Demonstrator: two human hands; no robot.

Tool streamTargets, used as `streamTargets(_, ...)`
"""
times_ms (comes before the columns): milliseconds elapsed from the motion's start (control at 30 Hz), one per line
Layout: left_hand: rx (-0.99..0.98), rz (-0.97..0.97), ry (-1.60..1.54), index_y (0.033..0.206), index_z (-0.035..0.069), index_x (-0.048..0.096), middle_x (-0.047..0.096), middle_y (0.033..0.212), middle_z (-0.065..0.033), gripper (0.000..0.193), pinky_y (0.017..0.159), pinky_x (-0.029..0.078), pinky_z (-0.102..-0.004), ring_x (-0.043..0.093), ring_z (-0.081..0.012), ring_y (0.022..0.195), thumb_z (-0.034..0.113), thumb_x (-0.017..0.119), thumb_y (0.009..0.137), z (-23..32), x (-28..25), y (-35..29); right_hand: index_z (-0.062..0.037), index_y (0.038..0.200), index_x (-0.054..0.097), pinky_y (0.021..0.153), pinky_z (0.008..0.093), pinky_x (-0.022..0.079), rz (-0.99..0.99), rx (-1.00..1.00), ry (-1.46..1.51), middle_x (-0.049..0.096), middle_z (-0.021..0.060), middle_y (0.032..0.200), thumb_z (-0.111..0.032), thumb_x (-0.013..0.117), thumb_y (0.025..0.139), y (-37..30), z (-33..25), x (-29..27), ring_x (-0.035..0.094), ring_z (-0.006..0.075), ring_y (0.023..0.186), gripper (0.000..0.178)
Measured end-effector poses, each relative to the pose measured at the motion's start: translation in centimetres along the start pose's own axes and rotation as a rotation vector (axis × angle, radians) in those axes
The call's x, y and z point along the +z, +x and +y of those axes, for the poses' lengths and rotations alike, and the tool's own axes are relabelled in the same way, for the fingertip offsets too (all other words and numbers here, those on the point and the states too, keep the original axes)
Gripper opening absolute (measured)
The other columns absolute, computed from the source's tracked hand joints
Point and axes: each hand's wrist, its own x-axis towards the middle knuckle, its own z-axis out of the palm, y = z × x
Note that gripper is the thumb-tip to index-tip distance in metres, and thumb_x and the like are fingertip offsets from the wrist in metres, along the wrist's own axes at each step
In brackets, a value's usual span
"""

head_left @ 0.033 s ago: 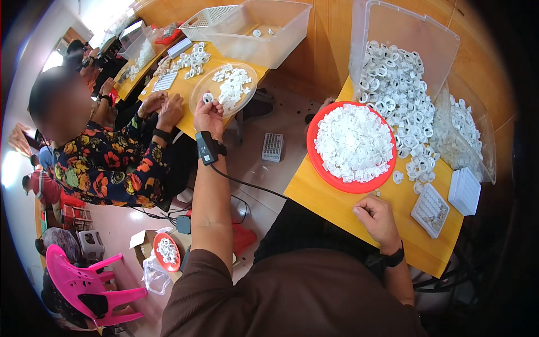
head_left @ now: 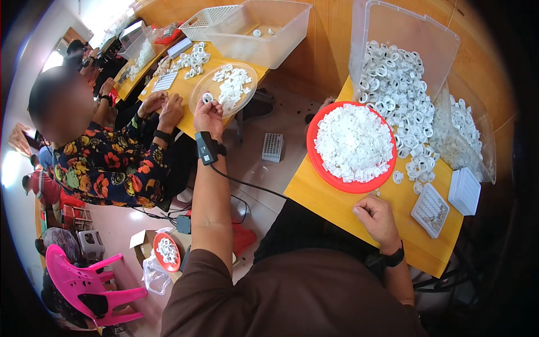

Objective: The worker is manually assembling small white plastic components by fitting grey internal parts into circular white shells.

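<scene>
Stretched out to the left, my left hand (head_left: 209, 121) is closed on a small white ring-shaped plastic part (head_left: 208, 98) with a dark centre. It is held at the near edge of a clear round tray (head_left: 197, 83), which bears loose white pieces (head_left: 233, 89). My right hand (head_left: 377, 221) lies at the front edge of the yellow table (head_left: 306, 188), fingers curled in and thumb to the left, with nothing visible in it. Just beyond it stands a red round tray (head_left: 346, 187) heaped with small white pieces (head_left: 353, 143).
White ring parts (head_left: 396, 84) spill from a tipped clear bin (head_left: 412, 28). White compartment trays (head_left: 430, 210) lie at the right. A co-worker in a floral shirt (head_left: 106, 168) sits at the left table. A black cable (head_left: 252, 184) runs from my left wrist device (head_left: 206, 147).
</scene>
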Motion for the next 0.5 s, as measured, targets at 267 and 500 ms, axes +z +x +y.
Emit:
streamTargets(267, 0.008, 0.003, -0.010, 0.116, 0.003, 0.050, 0.057, 0.080, -0.0087, 0.027, 0.061, 0.047, -0.0281, 0.055, -0.0182, 0.069, 0.000, 0.045, 0.090, 0.2, -1.2, 0.3, 0.0026, 0.081, 0.063, 0.054, 0.0284, 0.041, -0.005, 0.019, -0.010, 0.058, 0.0075, 0.068, -0.007, 0.067, 0.082, 0.1, 0.1, 0.0, 0.052, 0.0143, 0.058, 0.010)
streamTargets(500, 0.002, -0.002, -0.019, 0.111, 0.004, 0.050, 0.058, 0.082, -0.0076, 0.022, 0.063, 0.046, -0.0280, 0.056, -0.0184, 0.072, 0.002, 0.047, 0.089, 0.3, -1.7, 0.3, 0.0023, 0.081, 0.063, 0.054, 0.0284, 0.041, 0.008, -0.002, -0.024, 0.058, 0.0076, 0.068, -0.007, 0.067, 0.082, -0.1, 0.1, 0.1, 0.053, 0.0148, 0.058, 0.010)
